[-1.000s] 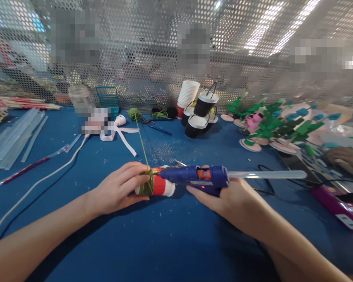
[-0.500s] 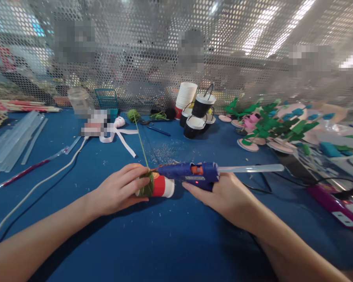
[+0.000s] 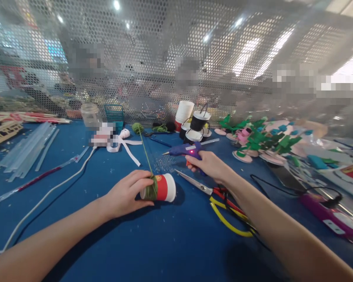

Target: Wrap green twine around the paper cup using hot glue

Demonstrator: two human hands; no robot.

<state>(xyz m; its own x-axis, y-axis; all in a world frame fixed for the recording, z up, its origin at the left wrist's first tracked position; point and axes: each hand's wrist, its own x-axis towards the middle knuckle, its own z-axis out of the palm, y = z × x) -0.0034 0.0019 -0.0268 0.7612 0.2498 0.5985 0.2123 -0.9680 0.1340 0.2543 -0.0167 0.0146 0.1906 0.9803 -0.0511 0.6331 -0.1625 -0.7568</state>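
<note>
A red and white paper cup lies on its side on the blue table, part wrapped in green yarn. My left hand grips its yarn-covered end. A strand of the yarn runs back to a green yarn ball. My right hand is stretched farther back and closed round a blue glue gun, whose nozzle points left and whose red light is on. Scissors with red and yellow handles lie just right of the cup, under my right forearm.
Clear glue sticks lie at the left, with a white cable crossing the table. White ribbon, a jar, stacked paper cups, black cup baskets and green foam flowers line the back, before a perforated metal screen.
My right hand has carried the glue gun away from the cup to the back of the table. The scissors now show. The left hand still holds the cup.
</note>
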